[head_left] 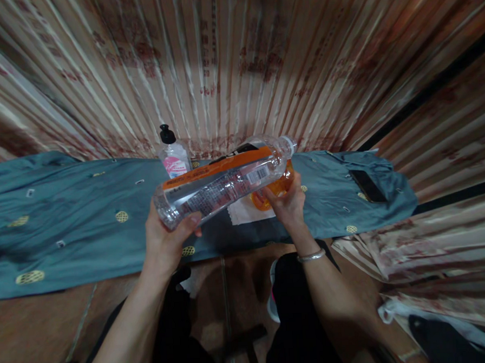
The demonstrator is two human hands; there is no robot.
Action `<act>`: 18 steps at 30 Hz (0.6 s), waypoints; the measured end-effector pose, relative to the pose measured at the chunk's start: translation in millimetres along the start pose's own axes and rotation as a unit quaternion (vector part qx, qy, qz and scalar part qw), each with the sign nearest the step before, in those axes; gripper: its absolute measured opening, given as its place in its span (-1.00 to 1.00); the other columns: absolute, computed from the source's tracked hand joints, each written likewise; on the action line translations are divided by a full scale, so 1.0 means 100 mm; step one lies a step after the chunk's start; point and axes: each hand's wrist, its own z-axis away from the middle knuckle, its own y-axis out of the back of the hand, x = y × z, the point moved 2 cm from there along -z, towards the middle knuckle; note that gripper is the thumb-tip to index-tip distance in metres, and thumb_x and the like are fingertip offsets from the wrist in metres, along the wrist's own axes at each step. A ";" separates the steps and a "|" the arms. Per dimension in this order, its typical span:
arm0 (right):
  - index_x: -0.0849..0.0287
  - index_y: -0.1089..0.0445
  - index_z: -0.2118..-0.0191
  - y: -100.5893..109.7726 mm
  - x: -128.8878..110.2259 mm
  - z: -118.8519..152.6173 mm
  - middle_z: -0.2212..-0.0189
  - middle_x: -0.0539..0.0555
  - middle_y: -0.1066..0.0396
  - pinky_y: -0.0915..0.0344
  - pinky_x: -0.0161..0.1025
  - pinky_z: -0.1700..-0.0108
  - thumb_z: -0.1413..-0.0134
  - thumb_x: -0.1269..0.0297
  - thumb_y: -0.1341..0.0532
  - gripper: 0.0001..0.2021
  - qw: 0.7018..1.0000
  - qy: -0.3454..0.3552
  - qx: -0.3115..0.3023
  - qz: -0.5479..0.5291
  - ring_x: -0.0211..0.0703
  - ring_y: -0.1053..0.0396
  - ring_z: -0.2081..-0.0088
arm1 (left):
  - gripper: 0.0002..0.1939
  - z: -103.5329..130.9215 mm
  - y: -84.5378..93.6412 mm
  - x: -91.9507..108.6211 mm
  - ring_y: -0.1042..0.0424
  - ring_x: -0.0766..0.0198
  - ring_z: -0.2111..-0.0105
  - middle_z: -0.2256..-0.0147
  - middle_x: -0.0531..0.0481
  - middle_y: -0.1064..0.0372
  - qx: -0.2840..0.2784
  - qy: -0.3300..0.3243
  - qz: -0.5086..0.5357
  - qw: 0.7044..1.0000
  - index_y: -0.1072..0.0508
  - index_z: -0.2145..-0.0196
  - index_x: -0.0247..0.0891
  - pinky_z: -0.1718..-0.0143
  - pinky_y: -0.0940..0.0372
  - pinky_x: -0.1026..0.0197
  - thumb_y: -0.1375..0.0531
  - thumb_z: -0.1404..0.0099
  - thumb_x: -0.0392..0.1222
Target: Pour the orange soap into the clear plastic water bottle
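Observation:
A large clear plastic bottle (pixel 226 182) with an orange and silver label is held tilted in the air, its white cap pointing up and right. My left hand (pixel 170 234) is wrapped round its base end. Near the cap end, my right hand (pixel 286 201) grips the bottle from below and behind, its fingers mostly hidden. Behind the held bottle, partly covered, is an orange container (pixel 261 201) over a white cloth or tissue (pixel 244 213). A clear pump bottle (pixel 174 158) with a black top and pink label stands behind the bottle's left half.
A narrow surface with a teal pineapple-print cloth (pixel 85 211) runs across the view. A black phone (pixel 367 186) lies on its right part. Pleated curtains (pixel 228 57) hang right behind, and dark bars cross at the right. A shoe (pixel 272 304) shows on the tiled floor.

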 end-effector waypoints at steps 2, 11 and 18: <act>0.05 -0.37 -0.28 0.01 -0.02 0.00 -0.05 0.23 -0.71 -0.67 0.31 -0.14 0.04 -0.29 -0.59 -0.12 1.000 -0.006 -0.001 -0.001 0.32 -0.70 -0.05 | -0.26 0.00 0.01 -0.01 -0.47 0.31 0.54 0.27 0.10 -0.64 -0.003 -0.008 -0.004 1.000 -0.56 -0.07 -0.13 0.64 -0.43 0.29 -0.73 -0.02 0.00; 0.08 -0.36 -0.28 0.03 -0.06 0.00 -0.09 0.29 -0.67 -0.64 0.28 -0.18 0.01 -0.25 -0.57 -0.14 1.000 -0.018 -0.017 -0.005 0.35 -0.69 -0.11 | -0.29 -0.01 0.04 -0.02 -0.49 0.30 0.52 0.22 0.07 -0.64 -0.029 -0.010 -0.018 0.999 -0.55 -0.11 -0.14 0.60 -0.44 0.26 -0.71 -0.10 0.03; 0.05 -0.36 -0.30 0.02 -0.05 0.00 -0.11 0.28 -0.68 -0.65 0.35 -0.19 0.03 -0.24 -0.59 -0.13 1.000 -0.024 -0.016 -0.005 0.43 -0.69 -0.14 | -0.28 0.00 0.02 -0.03 -0.53 0.27 0.51 0.24 0.05 -0.66 -0.006 -0.011 -0.014 1.000 -0.55 -0.08 -0.15 0.64 -0.45 0.27 -0.71 -0.06 0.04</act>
